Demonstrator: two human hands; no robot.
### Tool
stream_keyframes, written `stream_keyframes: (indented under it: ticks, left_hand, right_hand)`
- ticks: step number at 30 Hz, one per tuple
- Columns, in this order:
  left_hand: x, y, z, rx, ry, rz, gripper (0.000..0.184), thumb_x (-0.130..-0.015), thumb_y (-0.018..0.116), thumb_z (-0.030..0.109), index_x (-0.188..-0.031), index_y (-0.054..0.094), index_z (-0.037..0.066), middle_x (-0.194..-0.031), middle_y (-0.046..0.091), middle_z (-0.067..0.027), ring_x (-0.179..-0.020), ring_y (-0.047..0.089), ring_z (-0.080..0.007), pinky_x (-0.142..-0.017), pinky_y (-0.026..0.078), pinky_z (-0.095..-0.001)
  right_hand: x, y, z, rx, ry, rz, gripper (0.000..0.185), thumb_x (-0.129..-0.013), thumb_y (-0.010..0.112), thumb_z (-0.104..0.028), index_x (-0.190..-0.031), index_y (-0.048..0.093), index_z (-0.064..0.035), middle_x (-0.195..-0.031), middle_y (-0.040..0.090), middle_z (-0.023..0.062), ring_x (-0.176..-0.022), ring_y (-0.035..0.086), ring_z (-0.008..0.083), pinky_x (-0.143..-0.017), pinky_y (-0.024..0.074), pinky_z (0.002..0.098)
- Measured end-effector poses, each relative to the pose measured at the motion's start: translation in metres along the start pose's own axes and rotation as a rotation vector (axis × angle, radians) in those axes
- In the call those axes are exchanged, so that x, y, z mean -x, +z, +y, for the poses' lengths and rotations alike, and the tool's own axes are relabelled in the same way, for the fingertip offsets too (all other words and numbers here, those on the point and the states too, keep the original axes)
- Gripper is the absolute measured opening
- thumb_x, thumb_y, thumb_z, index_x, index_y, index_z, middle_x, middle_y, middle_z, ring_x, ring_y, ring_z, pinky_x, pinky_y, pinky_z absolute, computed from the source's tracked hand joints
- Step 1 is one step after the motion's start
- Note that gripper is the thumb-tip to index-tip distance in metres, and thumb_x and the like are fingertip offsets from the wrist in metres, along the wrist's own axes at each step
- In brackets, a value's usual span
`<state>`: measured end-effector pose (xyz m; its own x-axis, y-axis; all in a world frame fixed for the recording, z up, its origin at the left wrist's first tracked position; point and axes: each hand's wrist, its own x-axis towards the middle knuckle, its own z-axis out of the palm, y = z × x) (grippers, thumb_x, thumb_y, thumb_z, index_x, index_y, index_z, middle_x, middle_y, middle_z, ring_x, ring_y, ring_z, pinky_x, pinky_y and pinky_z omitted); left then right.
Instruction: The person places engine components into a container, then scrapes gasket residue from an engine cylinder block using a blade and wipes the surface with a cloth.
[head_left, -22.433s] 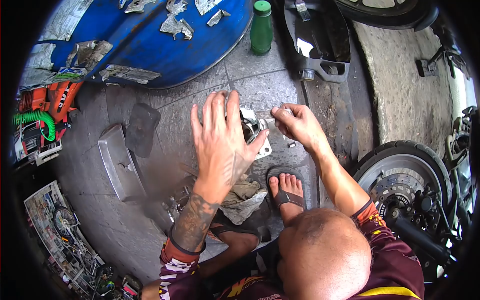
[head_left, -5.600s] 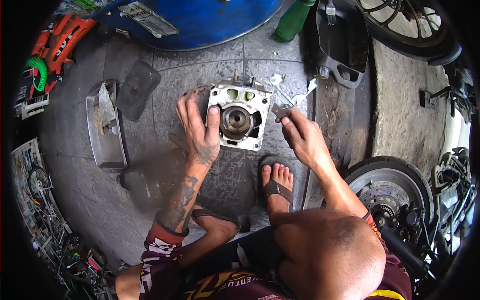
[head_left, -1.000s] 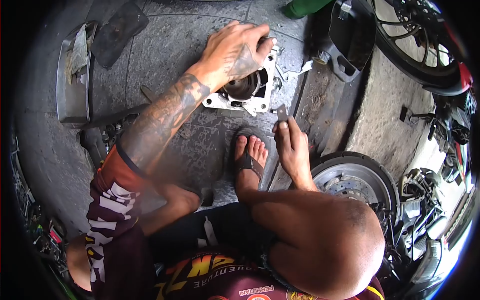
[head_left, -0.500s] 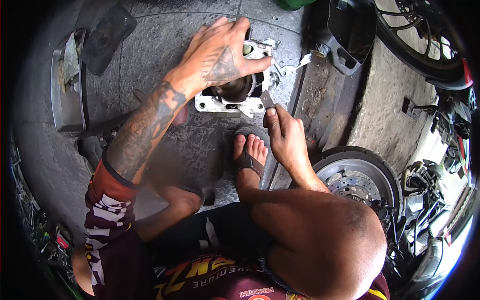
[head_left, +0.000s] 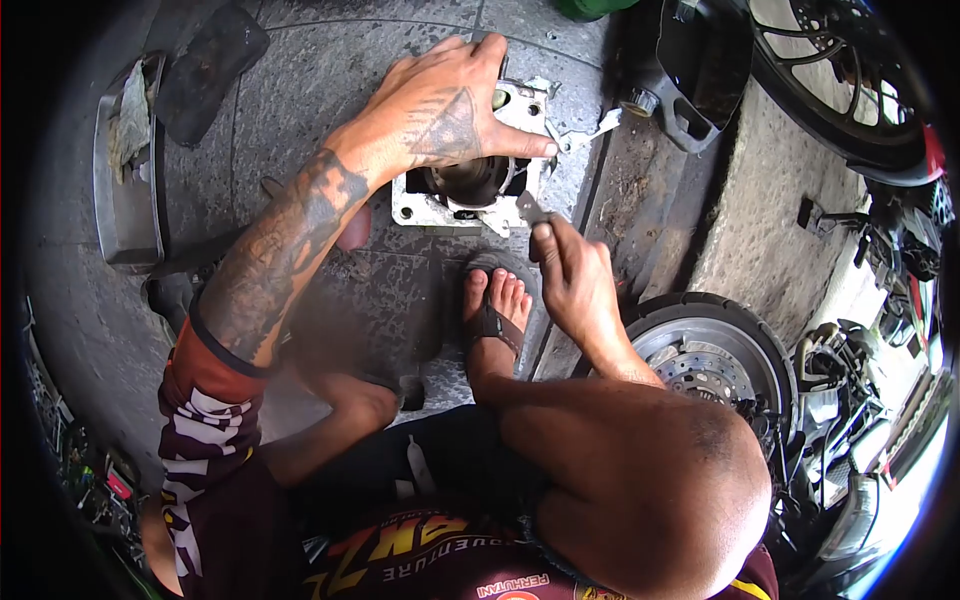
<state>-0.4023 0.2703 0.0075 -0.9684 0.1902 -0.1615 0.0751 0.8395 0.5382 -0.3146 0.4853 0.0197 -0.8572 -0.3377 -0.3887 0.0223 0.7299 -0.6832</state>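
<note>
An engine cylinder block (head_left: 412, 212) with a round bore lies on the grey floor, its pale top face turned up. My left hand (head_left: 450, 110) spans the block, thumb stretched to its right edge and fingers over its far side, gripping it. In my right hand (head_left: 578, 275) is a small flat metal scraper (head_left: 529, 209), pinched between thumb and fingers. Its blade meets the block's near right corner. A torn, thin grey piece like a gasket (head_left: 590, 132) lies beside the block's right side. My left hand covers part of the block.
At the left stand a metal tray (head_left: 112, 225) with a rag (head_left: 134, 125) in it and a dark cloth-like piece (head_left: 212, 75). A black plastic container (head_left: 690, 120) is at upper right. A motorcycle wheel (head_left: 770, 350) lies at lower right. My sandalled foot (head_left: 495, 310) is just below the block.
The scraper in my right hand has shifted slightly left and down along the block's corner. My left hand still grips the block, its thumb a little farther right.
</note>
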Motion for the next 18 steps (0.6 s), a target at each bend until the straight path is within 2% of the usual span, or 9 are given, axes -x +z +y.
stream_keyframes:
  ticks: [1,4,6,10,13,14,16,17,18]
  left_hand:
    - [0.0,0.0,-0.002,-0.005,-0.007,-0.011,0.105,-0.059,0.081,0.069,-0.126,0.051,-0.007,-0.105,0.062,-0.0277,-0.101,0.064,-0.0409,-0.087,0.051,-0.0474]
    - [-0.001,-0.001,0.0,-0.015,-0.008,-0.024,0.104,-0.059,0.082,0.067,-0.127,0.052,-0.006,-0.106,0.062,-0.0271,-0.103,0.064,-0.0405,-0.088,0.051,-0.0472]
    - [0.001,0.002,0.002,-0.02,-0.015,-0.013,0.102,-0.059,0.083,0.064,-0.127,0.052,-0.005,-0.108,0.062,-0.0265,-0.104,0.064,-0.0399,-0.088,0.051,-0.0474]
    - [0.001,0.005,0.001,-0.05,-0.011,0.025,0.1,-0.065,0.077,0.066,-0.128,0.051,-0.008,-0.11,0.065,-0.0252,-0.108,0.063,-0.0365,-0.093,0.05,-0.0469]
    - [0.001,0.007,0.0,-0.061,0.005,0.069,0.103,-0.064,0.077,0.067,-0.128,0.05,-0.009,-0.108,0.065,-0.0253,-0.106,0.064,-0.0376,-0.092,0.05,-0.0477]
    - [0.0,0.007,0.002,-0.014,-0.045,0.071,0.104,-0.064,0.077,0.068,-0.128,0.05,-0.01,-0.107,0.065,-0.0259,-0.105,0.064,-0.0384,-0.092,0.05,-0.0481]
    - [0.001,0.007,-0.001,0.032,-0.094,0.103,0.11,-0.063,0.076,0.071,-0.128,0.048,-0.013,-0.102,0.065,-0.0279,-0.1,0.066,-0.0406,-0.092,0.05,-0.0489]
    - [0.003,0.004,-0.001,0.036,-0.108,0.092,0.11,-0.063,0.076,0.071,-0.127,0.048,-0.013,-0.103,0.065,-0.0285,-0.102,0.065,-0.0405,-0.093,0.05,-0.0485]
    - [0.005,0.003,0.005,0.053,-0.1,0.059,0.11,-0.062,0.077,0.071,-0.126,0.048,-0.014,-0.105,0.064,-0.0291,-0.104,0.064,-0.0404,-0.093,0.05,-0.0482]
  right_hand:
    - [-0.006,0.0,0.001,-0.05,-0.041,0.052,0.022,-0.1,0.049,-0.017,-0.089,0.055,0.0006,-0.07,0.063,0.0242,-0.069,0.063,0.0456,-0.058,0.0481,0.05]
    - [-0.006,0.003,-0.002,-0.075,-0.005,0.047,0.022,-0.1,0.049,-0.017,-0.088,0.055,0.0005,-0.071,0.062,0.0249,-0.07,0.063,0.0463,-0.058,0.0477,0.0509]
    - [0.005,0.01,0.0,-0.038,0.03,0.038,0.029,-0.102,0.049,-0.02,-0.085,0.055,0.0023,-0.068,0.061,0.0208,-0.067,0.062,0.0426,-0.059,0.0459,0.0438]
    - [0.009,0.013,0.001,-0.075,0.035,0.018,0.028,-0.101,0.05,-0.02,-0.085,0.056,0.0022,-0.071,0.062,0.022,-0.069,0.063,0.0433,-0.061,0.0472,0.0448]
    - [0.035,0.031,0.015,-0.022,-0.073,-0.195,0.026,-0.1,0.052,-0.021,-0.091,0.061,0.0026,-0.075,0.062,0.025,-0.072,0.062,0.0453,-0.061,0.048,0.0452]
    - [0.047,0.056,0.036,-0.073,-0.238,0.053,0.027,-0.1,0.052,-0.02,-0.091,0.061,0.004,-0.069,0.061,0.0224,-0.062,0.063,0.0388,-0.058,0.0466,0.041]
    - [0.045,0.022,0.012,-0.257,0.05,0.037,0.027,-0.101,0.051,-0.019,-0.089,0.06,0.0046,-0.063,0.059,0.0168,-0.054,0.059,0.0244,-0.054,0.0438,0.0363]
    - [0.043,0.019,0.014,-0.299,-0.014,0.113,0.029,-0.101,0.05,-0.019,-0.087,0.058,0.0045,-0.059,0.055,0.0106,-0.053,0.052,0.0142,-0.051,0.0407,0.0332]
    - [0.042,0.019,0.024,-0.228,-0.01,0.142,0.032,-0.103,0.048,-0.02,-0.084,0.057,0.0041,-0.058,0.054,0.01,-0.051,0.051,0.0148,-0.05,0.0397,0.0331]
